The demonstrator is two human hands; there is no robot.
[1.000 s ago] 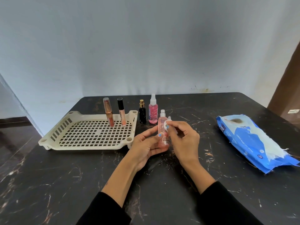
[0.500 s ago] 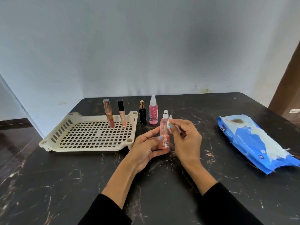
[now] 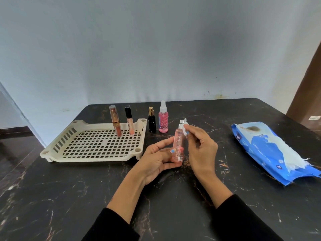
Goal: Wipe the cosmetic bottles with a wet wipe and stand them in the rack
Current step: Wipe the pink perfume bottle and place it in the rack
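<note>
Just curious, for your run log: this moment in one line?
left hand: holds pale pink bottle | right hand: wipes cap, white wet wipe

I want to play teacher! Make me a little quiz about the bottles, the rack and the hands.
1. How many tubes stand in the cream rack?
2. True or false: the left hand holds the pale pink spray bottle by its lower part.
3. Pick one. The right hand pinches the wet wipe against the bottle's: A) base B) top C) middle.

Key
1. Two: the rose-gold tube and the black-capped tube.
2. True.
3. B.
</note>
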